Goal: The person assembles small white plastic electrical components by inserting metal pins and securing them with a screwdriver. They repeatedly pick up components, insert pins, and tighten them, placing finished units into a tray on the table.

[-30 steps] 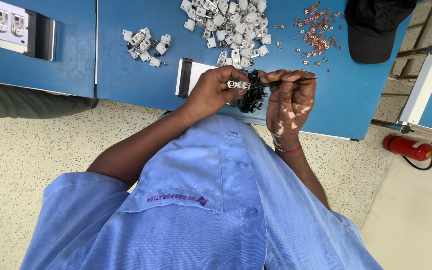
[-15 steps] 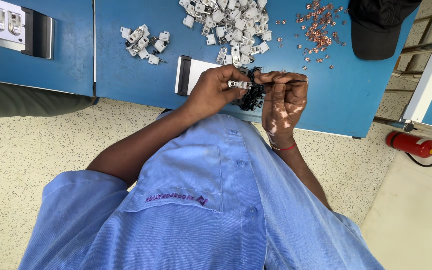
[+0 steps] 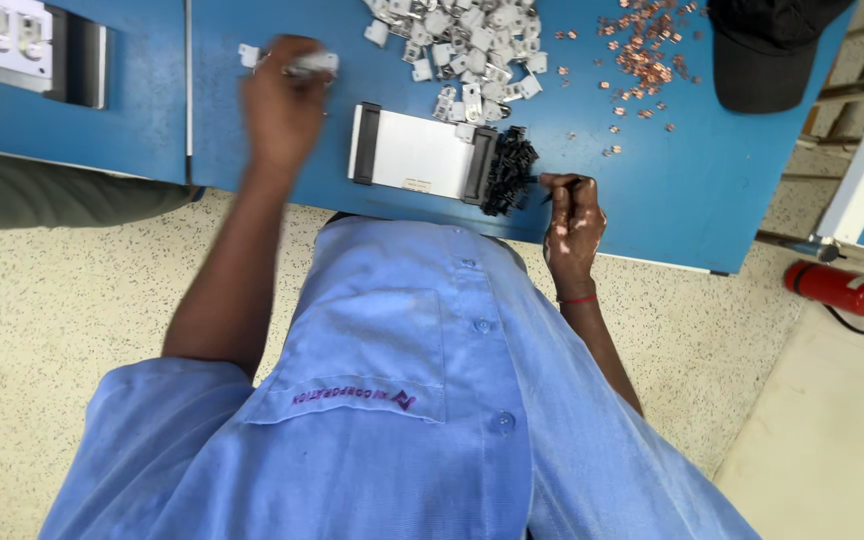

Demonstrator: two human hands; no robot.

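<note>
A small white part [image 3: 310, 64] sits pinched in the left hand [image 3: 282, 105], at ten o'clock from the white tray [image 3: 414, 154], held over the blue surface [image 3: 692, 190]. The right hand [image 3: 572, 215] pinches a thin dark tool [image 3: 557, 181] beside black screws [image 3: 507, 170], within easy reach. Grey parts [image 3: 462, 40] lie at twelve, copper bits [image 3: 642, 55] at one.

In my left hand [image 3: 287, 100] I pinch a small white plastic part [image 3: 312, 65], blurred, over the blue table's [image 3: 712, 190] far side. My right hand [image 3: 572, 215] holds a thin black tool [image 3: 560, 182] at the near edge, beside the black screws [image 3: 508, 172].
</note>
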